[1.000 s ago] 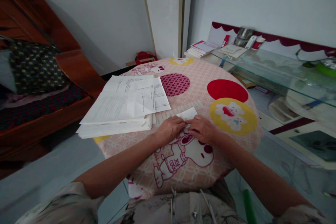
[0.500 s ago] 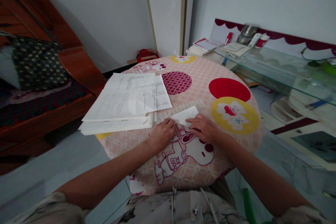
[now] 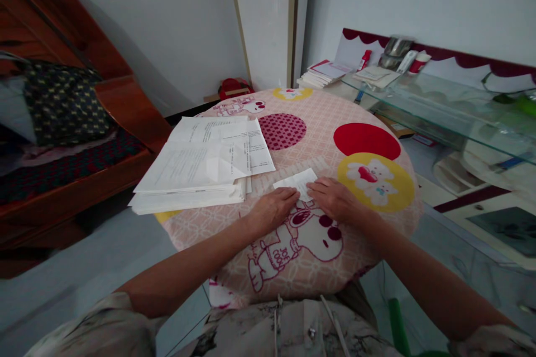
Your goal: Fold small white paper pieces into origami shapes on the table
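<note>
A small folded white paper (image 3: 294,181) lies on the round table's pink patterned cloth (image 3: 318,122). My left hand (image 3: 274,208) rests palm down at its near edge, fingers together and pressing on the paper. My right hand (image 3: 335,199) lies flat beside it, fingertips on the paper's right corner. Both hands cover the paper's near part. To the left of my hands sits a stack of printed white sheets (image 3: 201,170), with a folded sheet on top.
A glass-topped counter (image 3: 439,109) with booklets, a red tube and a metal cup stands to the right. A wooden bench with a dark cushion (image 3: 62,103) is at the left. A tall white cabinet (image 3: 268,17) stands behind the table.
My left hand drew back to the left, then returned onto the folded paper. My right hand slid slightly right along it. The paper stays in place.
</note>
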Tool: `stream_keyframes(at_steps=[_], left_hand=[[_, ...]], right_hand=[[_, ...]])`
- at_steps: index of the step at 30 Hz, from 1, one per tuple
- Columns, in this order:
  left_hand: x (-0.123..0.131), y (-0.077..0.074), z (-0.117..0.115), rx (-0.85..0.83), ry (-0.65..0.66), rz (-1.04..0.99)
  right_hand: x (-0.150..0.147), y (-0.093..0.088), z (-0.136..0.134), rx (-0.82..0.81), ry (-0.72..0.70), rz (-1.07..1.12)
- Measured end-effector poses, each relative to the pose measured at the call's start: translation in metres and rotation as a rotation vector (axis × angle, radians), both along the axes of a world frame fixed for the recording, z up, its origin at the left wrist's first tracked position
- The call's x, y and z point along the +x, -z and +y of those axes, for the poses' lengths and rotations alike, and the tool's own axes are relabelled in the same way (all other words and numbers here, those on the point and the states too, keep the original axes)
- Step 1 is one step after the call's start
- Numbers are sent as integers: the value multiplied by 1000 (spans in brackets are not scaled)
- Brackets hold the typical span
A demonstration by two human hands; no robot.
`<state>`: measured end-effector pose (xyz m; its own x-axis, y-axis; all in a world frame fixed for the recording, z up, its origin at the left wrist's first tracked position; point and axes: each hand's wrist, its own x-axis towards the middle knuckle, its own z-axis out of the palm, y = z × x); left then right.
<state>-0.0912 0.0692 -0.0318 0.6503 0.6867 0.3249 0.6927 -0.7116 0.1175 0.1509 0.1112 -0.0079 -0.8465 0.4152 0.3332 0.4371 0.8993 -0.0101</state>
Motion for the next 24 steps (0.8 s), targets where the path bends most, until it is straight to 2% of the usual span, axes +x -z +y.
stream_keyframes(at_steps=[5, 10, 12, 15, 17, 20, 24], left_hand=[[0, -2, 0, 4, 14, -33], [-1, -9, 2, -15, 78, -61], [-3, -12, 2, -33, 145, -82], [-6, -14, 1, -40, 230, -103], [-8, -15, -1, -39, 262, -104], [-10, -15, -3, -60, 285, -111], [-11, -17, -4, -103, 288, -123]], right_hand=[[0, 2, 7, 104, -26, -44], [-2, 2, -11, 68, -44, -45], [-1, 3, -20, 2, -56, -28], [2, 5, -22, -153, -43, 130], [6, 4, -15, -283, -28, 245], [9, -3, -3, -474, 3, 291], [2, -13, 5, -606, 111, 283]])
